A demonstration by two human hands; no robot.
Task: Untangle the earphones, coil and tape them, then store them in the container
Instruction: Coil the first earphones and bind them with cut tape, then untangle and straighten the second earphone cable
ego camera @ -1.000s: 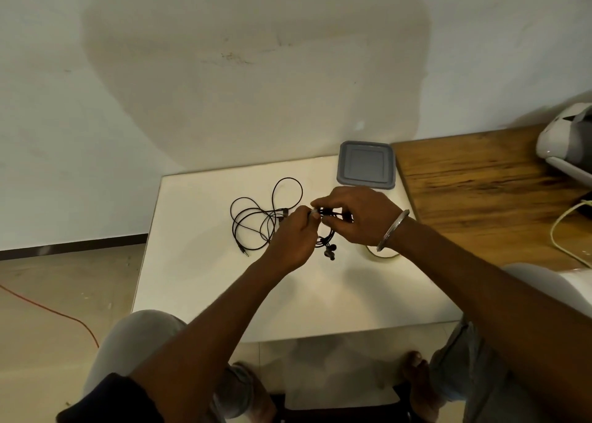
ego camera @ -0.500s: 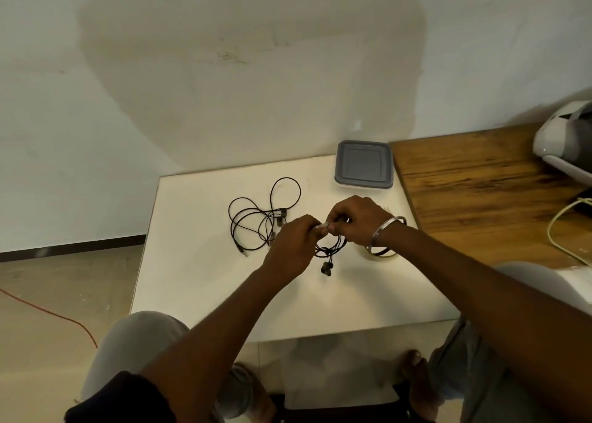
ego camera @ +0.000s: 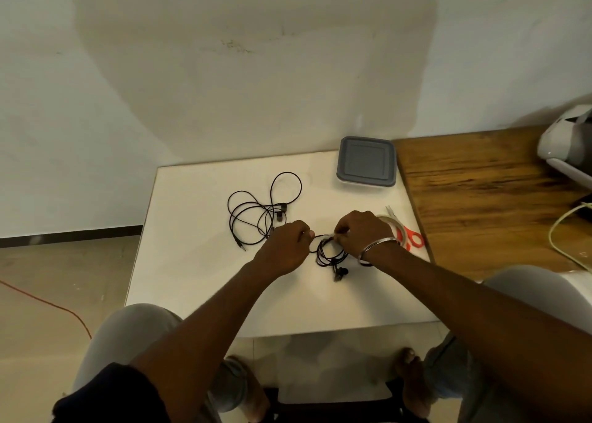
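A small bundle of coiled black earphones (ego camera: 331, 253) lies just right of the frame's centre on the white rectangular table (ego camera: 192, 278), its earbuds trailing toward the lower edge. The right hand (ego camera: 363, 233) is curled over the coil's upper right side, thumb and forefinger pinching a pale scrap at the coil's top; a silver metal bangle (ego camera: 378, 247) sits on that wrist. The left hand (ego camera: 286, 246), just left of the coil, has its fingers curled and pinches the end of a thin black strand running across to the bundle. A second, loose black earphone cable (ego camera: 262, 211) sprawls in loops left of and above the left hand. The grey square lidded container (ego camera: 366, 161) stands closed at the table's upper right corner. Beyond the right hand, a pale tape roll (ego camera: 392, 221) and red-handled scissors (ego camera: 415, 241) are partly hidden.
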